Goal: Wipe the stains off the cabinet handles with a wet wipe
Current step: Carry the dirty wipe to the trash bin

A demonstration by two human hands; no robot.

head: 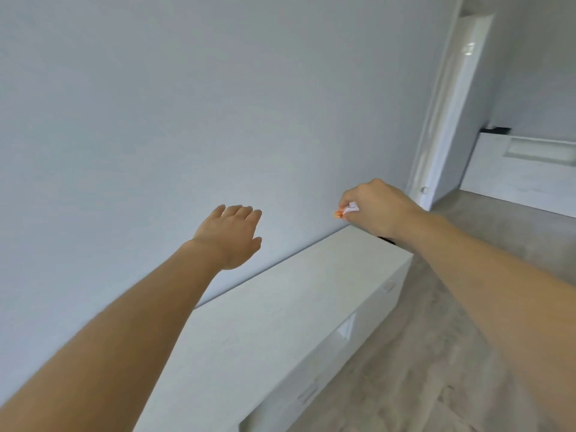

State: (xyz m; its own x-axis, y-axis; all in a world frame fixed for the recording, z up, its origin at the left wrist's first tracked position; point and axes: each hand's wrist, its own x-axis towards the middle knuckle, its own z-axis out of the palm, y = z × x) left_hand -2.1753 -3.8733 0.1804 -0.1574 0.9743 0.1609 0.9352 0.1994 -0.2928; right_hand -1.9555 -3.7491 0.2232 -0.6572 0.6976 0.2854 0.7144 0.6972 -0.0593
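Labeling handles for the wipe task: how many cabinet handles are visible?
2. One handle on the cabinet front at the far end, one handle on the near front. Others may be hidden by the steep angle.

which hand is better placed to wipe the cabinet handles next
Right. The right hand already pinches the crumpled wipe, stained orange at its tip, above the far end of the white cabinet. The left hand is open and holds nothing, raised toward the wall.

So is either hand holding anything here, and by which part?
The right hand pinches a crumpled white wet wipe with orange stains around its bunched middle, stained end poking out. The left hand holds nothing.
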